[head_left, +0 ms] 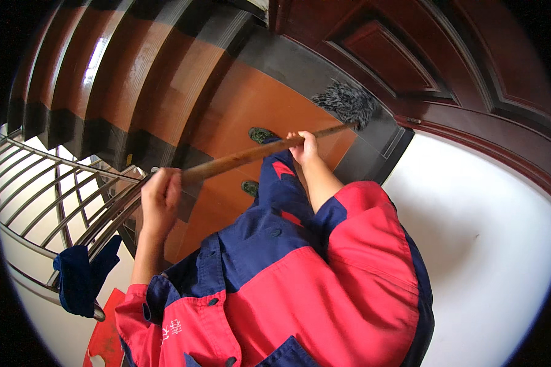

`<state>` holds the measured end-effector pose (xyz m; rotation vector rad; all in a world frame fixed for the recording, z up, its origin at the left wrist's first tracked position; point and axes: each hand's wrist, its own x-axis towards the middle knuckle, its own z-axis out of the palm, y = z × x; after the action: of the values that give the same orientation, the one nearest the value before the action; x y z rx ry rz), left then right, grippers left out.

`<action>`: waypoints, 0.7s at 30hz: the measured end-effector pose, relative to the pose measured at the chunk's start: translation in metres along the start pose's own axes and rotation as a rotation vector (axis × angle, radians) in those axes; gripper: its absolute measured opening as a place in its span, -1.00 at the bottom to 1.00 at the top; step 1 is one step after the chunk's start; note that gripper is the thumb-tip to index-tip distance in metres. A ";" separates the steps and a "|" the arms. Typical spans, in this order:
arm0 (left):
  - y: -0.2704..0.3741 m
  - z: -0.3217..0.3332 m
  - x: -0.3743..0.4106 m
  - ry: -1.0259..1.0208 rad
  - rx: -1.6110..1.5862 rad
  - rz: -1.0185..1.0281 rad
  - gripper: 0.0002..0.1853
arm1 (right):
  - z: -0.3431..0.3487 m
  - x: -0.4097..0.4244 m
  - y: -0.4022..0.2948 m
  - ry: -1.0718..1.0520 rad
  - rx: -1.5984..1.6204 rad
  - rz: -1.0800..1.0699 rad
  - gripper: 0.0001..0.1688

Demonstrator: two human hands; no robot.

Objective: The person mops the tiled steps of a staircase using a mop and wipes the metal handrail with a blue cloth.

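A long wooden mop handle (238,159) runs slantwise across the view in front of my body. My left hand (160,197) is closed around its upper end, close to the stair railing, and looks slightly blurred. Further down the handle, my right hand (304,146) grips it with the fingers wrapped over. At the far end, the grey shaggy mop head (346,102) lies on the dark tile border (280,55) beside the door. My shoes (261,135) stand on the orange floor tiles (252,91).
Stairs (133,64) with dark edges lie at the upper left. A metal railing (41,202) curves along the left, with a dark blue cloth (80,280) over it. A red panel (104,337) is below it. A dark red panelled door (395,59) and white wall (477,238) are at the right.
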<state>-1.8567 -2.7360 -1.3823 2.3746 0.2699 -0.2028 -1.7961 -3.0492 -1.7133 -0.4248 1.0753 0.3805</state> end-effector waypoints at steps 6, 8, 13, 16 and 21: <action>0.001 -0.038 -0.073 0.092 0.069 -0.046 -0.92 | 0.009 -0.029 0.062 0.265 -0.245 0.180 -0.89; -0.010 -0.067 -0.112 0.142 0.151 -0.155 -0.89 | 0.013 -0.019 0.106 0.180 -0.354 0.260 -0.78; -0.031 -0.088 -0.183 0.339 0.173 -0.281 -0.83 | 0.104 -0.051 0.148 0.106 -0.682 0.233 -0.90; -0.021 -0.084 -0.194 0.408 0.084 -0.376 -0.74 | 0.146 -0.031 0.161 0.018 -0.912 0.228 -0.94; -0.012 -0.057 -0.189 0.435 -0.046 -0.590 -0.61 | 0.217 -0.007 0.188 -0.135 -1.288 0.211 -0.84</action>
<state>-2.0386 -2.7141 -1.3067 2.2119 1.1676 0.0535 -1.7284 -2.7785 -1.6456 -1.3962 0.6196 1.2742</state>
